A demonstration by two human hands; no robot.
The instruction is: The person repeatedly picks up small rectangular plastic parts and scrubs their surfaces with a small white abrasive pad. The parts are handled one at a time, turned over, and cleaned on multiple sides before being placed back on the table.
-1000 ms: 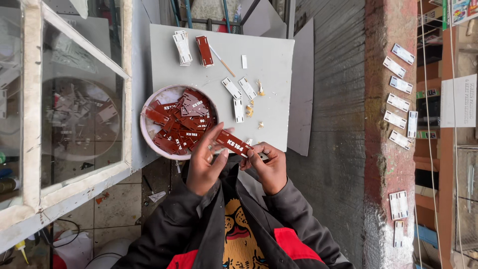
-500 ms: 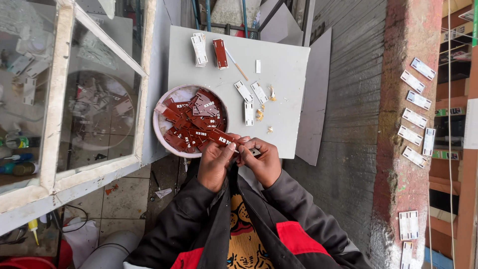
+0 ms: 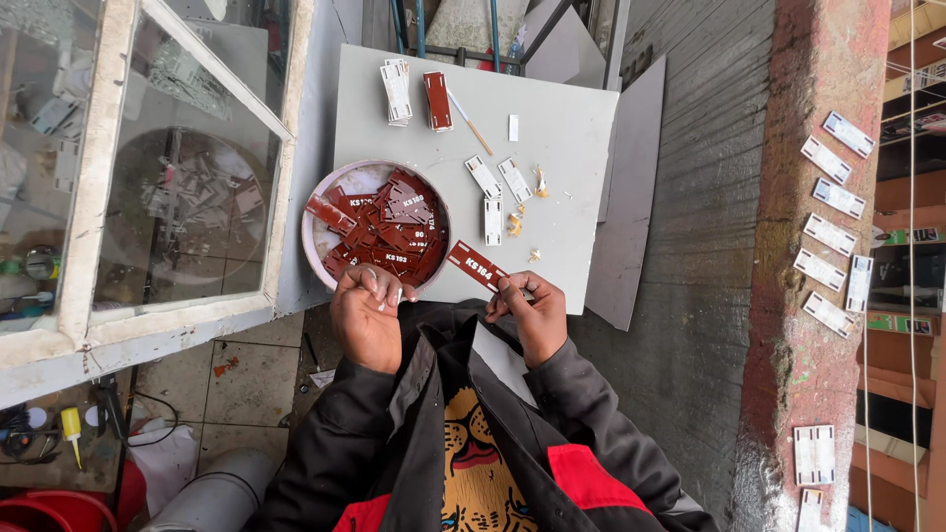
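You grip a dark red plate (image 3: 477,266) by its near end in your right hand (image 3: 527,315); it juts up and leftward from the fingers, over the table edge. Your left hand (image 3: 367,313) is curled shut at the near rim of the round bowl (image 3: 313,244); I cannot tell what it pinches. Pinch the plate by its edges and keep it level. Beyond your hands, white plates (image 3: 491,192) lie on the grey table (image 3: 567,148); left, a glass window (image 3: 168,167).

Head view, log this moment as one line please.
right hand: holds red-brown plate | left hand: fingers curled at bowl rim | bowl: heaped red-brown plates | table: white plates
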